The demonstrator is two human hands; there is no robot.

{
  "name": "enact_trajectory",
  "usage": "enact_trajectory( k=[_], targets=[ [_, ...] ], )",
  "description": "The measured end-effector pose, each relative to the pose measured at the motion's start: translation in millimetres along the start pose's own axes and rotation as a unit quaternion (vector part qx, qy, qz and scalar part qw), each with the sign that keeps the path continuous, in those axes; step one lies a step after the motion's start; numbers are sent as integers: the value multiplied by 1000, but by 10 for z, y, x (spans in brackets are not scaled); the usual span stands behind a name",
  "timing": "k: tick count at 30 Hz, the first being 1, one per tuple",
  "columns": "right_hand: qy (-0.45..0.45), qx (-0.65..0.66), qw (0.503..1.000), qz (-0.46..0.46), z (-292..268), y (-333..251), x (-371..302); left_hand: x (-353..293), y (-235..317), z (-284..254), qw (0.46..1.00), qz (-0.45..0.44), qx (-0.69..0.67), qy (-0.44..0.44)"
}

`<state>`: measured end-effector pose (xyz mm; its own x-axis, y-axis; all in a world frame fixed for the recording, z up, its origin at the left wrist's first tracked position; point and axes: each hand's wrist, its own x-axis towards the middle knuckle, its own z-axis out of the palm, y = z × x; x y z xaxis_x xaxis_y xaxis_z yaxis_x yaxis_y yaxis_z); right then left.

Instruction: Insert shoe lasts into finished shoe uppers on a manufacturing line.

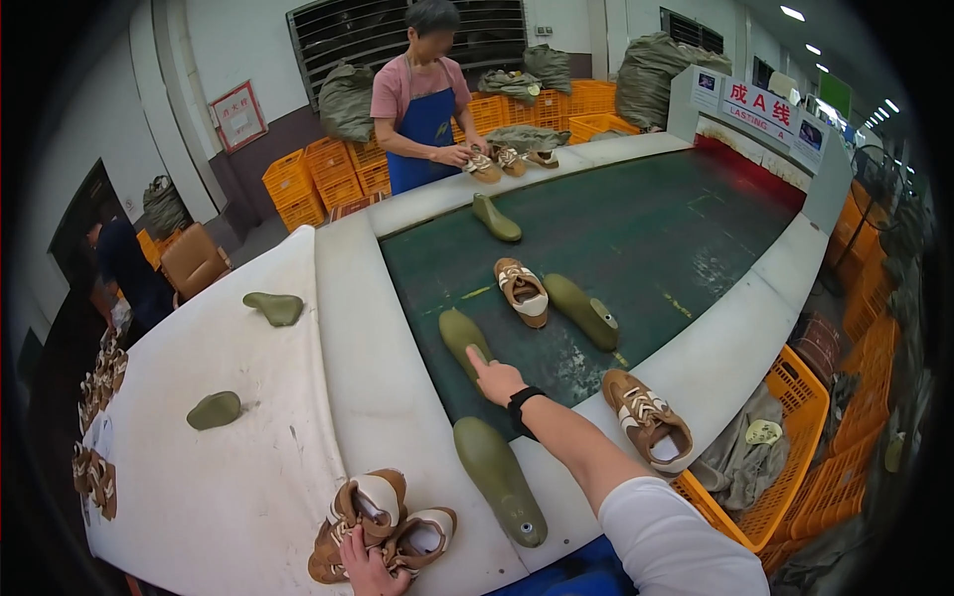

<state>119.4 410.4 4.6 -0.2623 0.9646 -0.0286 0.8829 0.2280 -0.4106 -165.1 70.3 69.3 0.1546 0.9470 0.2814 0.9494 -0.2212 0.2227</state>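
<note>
My right hand [497, 381], with a black band at the wrist, grips the near end of a green shoe last [459, 334] on the dark green belt. Down at the lower edge, my left hand [370, 568] has its fingers on a brown-and-white sneaker [338, 531], with thumb and fingers apart around its side. Two more such sneakers are bunched against it, partly overlapping. Another green last [497, 477] lies on the white border near me. On the belt, a laced sneaker [522, 291] sits beside a last [583, 311], with a further last [496, 218] beyond.
Two lasts [274, 308] lie on the white cloth-covered table [268, 397] at left. A sneaker [651, 422] stands on the right border, above an orange crate [795, 417]. Across the belt, a co-worker in a blue apron [427, 124] handles sneakers. Stacked crates and sacks line the wall.
</note>
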Motion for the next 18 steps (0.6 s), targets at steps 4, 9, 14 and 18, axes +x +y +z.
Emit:
enact_trajectory(
  k=[4, 9, 14, 18],
  targets=[
    [-24, -4, 999, -25, 148, -82, 92, 1, 2, 13, 1000, -6, 3, -22],
    [-89, 40, 995, -22, -114, -105, -93, -31, 7, 2, 999, 2, -6, -38],
    [-5, 109, 982, -155, -382, -173, -997, -104, -134, 211, 997, 23, 60, 40],
    [-25, 164, 943, -290, -223, -400, -2269, 73, -48, 93, 1000, -17, -7, -5]
  ],
)
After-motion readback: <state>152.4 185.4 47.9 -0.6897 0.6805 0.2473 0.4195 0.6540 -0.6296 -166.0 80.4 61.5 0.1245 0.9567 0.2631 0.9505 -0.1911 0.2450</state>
